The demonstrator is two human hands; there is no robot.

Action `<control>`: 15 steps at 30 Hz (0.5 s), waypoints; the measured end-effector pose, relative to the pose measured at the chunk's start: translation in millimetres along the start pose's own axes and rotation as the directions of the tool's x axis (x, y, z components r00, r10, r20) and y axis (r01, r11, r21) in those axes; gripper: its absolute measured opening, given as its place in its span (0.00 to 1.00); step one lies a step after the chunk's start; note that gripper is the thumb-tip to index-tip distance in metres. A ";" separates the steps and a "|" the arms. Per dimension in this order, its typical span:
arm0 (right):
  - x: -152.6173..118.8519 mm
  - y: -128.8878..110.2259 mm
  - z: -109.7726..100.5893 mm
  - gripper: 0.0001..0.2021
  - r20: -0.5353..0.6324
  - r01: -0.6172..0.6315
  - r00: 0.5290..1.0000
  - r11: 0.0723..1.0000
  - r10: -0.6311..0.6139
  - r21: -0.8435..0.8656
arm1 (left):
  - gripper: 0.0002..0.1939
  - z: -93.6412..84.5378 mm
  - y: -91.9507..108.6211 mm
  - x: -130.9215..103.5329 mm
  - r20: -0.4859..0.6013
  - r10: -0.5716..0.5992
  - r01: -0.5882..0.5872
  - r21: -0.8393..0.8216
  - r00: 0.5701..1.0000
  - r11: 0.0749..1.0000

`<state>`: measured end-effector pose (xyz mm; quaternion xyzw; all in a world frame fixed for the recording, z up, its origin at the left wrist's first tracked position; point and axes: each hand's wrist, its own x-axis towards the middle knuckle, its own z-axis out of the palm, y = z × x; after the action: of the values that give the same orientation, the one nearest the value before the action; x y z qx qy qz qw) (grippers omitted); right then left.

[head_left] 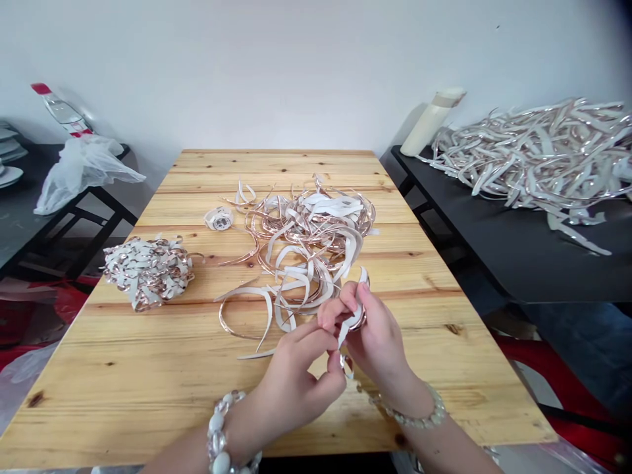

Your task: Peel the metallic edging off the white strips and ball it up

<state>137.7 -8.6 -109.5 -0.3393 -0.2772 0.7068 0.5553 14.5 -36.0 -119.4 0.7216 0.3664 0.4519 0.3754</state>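
Observation:
Near the front of the wooden table [187, 368], my left hand [306, 372] pinches the lower end of a white and rose-gold strip [351, 320]. My right hand [378, 336] is closed around the upper part of the same strip, its fingers curled. A small shiny curl hangs below the fingertips. Just beyond my hands lies a loose pile of curved white and rose-gold strips [316, 227]. A small coiled roll [218, 218] sits left of the pile. Farther left is a heap of short folded pieces [148, 270].
On the black table at right are a large heap of strips [538, 155] and an upright cream roll [429, 125]. At left, a black table holds a bottle [62, 112], a plastic bag [83, 168] and stacked plates [10, 148].

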 end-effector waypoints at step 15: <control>11.1 -11.0 -14.6 0.18 0.068 -0.311 0.949 0.874 0.309 0.374 | 0.08 1.6 -0.4 -0.2 0.182 0.258 -0.252 -0.058 0.949 0.966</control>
<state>154.1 4.9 -111.9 -0.2631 -0.0786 0.8277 0.4894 15.9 -36.3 -120.3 0.7958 0.2252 0.4325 0.3591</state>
